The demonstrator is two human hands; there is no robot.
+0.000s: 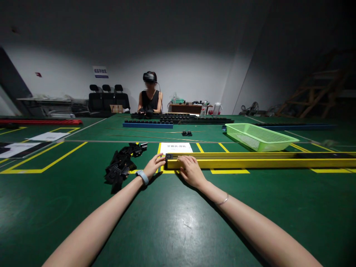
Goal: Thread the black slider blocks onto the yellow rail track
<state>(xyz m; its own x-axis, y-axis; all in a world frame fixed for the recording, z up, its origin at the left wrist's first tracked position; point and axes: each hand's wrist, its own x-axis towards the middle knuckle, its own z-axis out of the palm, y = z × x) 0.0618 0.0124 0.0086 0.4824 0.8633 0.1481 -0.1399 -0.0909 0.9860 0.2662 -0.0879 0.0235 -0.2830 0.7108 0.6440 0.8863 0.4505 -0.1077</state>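
Observation:
A long yellow rail [250,161] lies across the green table, running off to the right. A small black block [168,156] sits at the rail's left end. My left hand [154,165] is at that end with its fingertips pinched on the block. My right hand [189,170] rests curled over the rail just to the right of the block, fingers pressed on the rail's top. A pile of black blocks [122,166] lies left of my left hand.
A green mesh basket [257,136] stands behind the rail at the right. A white label sheet [176,147] lies behind the rail's end. Two black blocks [187,133] and thin rods lie farther back. A person with a headset sits across, at blue rails holding black blocks [148,124].

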